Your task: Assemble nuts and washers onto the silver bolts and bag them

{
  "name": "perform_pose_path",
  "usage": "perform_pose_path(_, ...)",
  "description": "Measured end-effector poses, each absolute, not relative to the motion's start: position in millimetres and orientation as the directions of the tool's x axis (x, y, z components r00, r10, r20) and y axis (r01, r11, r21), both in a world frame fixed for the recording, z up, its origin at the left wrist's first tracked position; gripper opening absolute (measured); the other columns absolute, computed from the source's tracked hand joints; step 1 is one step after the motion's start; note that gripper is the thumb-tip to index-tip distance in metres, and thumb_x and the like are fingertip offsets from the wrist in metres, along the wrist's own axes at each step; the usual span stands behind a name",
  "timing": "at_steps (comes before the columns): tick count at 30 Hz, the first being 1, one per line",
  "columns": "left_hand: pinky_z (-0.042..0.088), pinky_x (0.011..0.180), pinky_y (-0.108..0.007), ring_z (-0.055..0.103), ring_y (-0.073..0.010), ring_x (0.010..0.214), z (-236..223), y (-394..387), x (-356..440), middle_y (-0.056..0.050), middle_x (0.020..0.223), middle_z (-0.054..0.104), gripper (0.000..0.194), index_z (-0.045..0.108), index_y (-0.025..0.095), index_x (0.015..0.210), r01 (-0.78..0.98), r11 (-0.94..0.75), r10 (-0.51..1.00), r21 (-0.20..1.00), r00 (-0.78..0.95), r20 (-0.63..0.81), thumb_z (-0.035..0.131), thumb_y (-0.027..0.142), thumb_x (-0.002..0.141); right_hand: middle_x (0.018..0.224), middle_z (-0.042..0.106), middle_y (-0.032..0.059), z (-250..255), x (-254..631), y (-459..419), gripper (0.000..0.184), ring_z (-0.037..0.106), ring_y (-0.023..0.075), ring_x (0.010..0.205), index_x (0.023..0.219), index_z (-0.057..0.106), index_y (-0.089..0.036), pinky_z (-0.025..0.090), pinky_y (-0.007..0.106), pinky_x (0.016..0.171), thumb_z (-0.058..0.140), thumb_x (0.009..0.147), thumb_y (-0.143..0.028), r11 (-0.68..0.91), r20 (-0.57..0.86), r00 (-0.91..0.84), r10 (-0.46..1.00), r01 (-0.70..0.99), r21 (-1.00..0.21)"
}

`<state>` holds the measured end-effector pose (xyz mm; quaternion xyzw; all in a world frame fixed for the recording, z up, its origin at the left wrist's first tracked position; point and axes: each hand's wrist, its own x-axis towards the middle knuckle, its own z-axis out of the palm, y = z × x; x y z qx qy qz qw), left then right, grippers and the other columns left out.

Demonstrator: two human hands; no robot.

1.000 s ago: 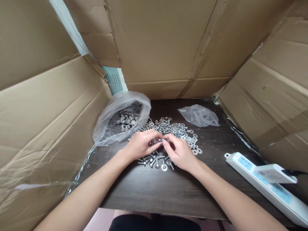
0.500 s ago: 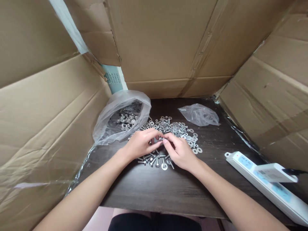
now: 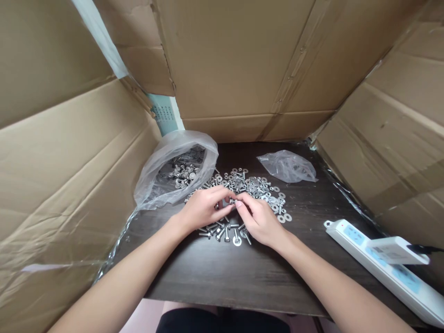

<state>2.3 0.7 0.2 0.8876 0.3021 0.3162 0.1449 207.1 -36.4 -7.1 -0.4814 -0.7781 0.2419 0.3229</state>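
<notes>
My left hand (image 3: 206, 206) and my right hand (image 3: 258, 217) meet fingertip to fingertip over the pile of hardware. Between them is a small metal bolt (image 3: 232, 201), mostly covered by the fingers, so whether a nut or washer sits on it is hard to see. Both hands are closed in a pinch on it. Loose bolts (image 3: 227, 233) lie just below the hands, one with a large washer (image 3: 237, 241). Behind my fingers spreads a heap of washers and nuts (image 3: 255, 186).
An open clear plastic bag (image 3: 145, 187) at the left holds bolts with washers (image 3: 185, 175). Another clear bag (image 3: 287, 166) lies at the back right. A white power strip (image 3: 381, 268) with a plugged-in adapter runs along the right. Cardboard walls (image 3: 243, 69) enclose the dark table (image 3: 208, 273).
</notes>
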Motion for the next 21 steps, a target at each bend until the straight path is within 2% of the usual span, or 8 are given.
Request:
perform_pose_path(5, 0.049, 0.065, -0.022, 0.064, -0.0118, 0.071, 0.2, 0.8, 1.9, -0.002, 0.090, 0.068, 0.017, 0.066, 0.018, 0.108, 0.440, -0.784, 0.618, 0.438, 0.626, 0.477, 0.059, 0.031, 0.099, 0.075, 0.066, 0.0014, -7.7, 207.6, -36.3, 0.025, 0.060, 0.0167, 0.063, 0.098, 0.063, -0.021, 0.040, 0.028, 0.062, 0.041, 0.104, -0.031, 0.413, 0.262, -0.327, 0.908, 0.598, -0.687)
perform_pose_path(8, 0.049, 0.066, -0.022, 0.064, -0.0120, 0.072, 0.5, 0.9, 1.2, -0.003, 0.091, 0.068, 0.018, 0.066, 0.018, 0.109, 0.446, -0.781, 0.620, 0.437, 0.631, 0.465, 0.059, 0.031, 0.100, 0.078, 0.068, 0.0021, -7.1, 207.8, -36.5, 0.024, 0.062, 0.0173, 0.066, 0.103, 0.064, -0.020, 0.041, 0.029, 0.065, 0.042, 0.103, -0.031, 0.411, 0.262, -0.324, 0.909, 0.590, -0.695)
perform_pose_path(11, 0.049, 0.066, -0.023, 0.064, -0.0120, 0.072, 0.7, 1.0, 0.8, -0.003, 0.092, 0.068, 0.018, 0.066, 0.018, 0.110, 0.445, -0.779, 0.623, 0.442, 0.634, 0.459, 0.059, 0.032, 0.100, 0.072, 0.065, 0.0002, -6.3, 207.9, -36.9, 0.022, 0.059, 0.0166, 0.062, 0.107, 0.064, -0.019, 0.039, 0.028, 0.062, 0.045, 0.102, -0.030, 0.409, 0.264, -0.321, 0.910, 0.578, -0.706)
perform_pose_path(15, 0.049, 0.067, -0.022, 0.064, -0.0117, 0.072, 0.5, 1.5, 0.9, -0.003, 0.092, 0.068, 0.018, 0.066, 0.018, 0.109, 0.449, -0.775, 0.627, 0.445, 0.631, 0.456, 0.059, 0.032, 0.100, 0.067, 0.063, -0.0011, -6.6, 208.1, -37.3, 0.021, 0.056, 0.0153, 0.057, 0.105, 0.064, -0.019, 0.036, 0.027, 0.058, 0.047, 0.101, -0.030, 0.410, 0.275, -0.309, 0.910, 0.577, -0.707)
perform_pose_path(21, 0.048, 0.064, -0.021, 0.063, -0.0106, 0.070, -0.6, 1.9, 1.6, -0.001, 0.090, 0.069, 0.016, 0.067, 0.018, 0.106, 0.451, -0.770, 0.635, 0.451, 0.616, 0.467, 0.061, 0.031, 0.098, 0.071, 0.064, 0.0000, -6.3, 207.9, -36.6, 0.022, 0.057, 0.0154, 0.060, 0.101, 0.063, -0.019, 0.038, 0.028, 0.061, 0.045, 0.102, -0.031, 0.405, 0.270, -0.309, 0.912, 0.579, -0.708)
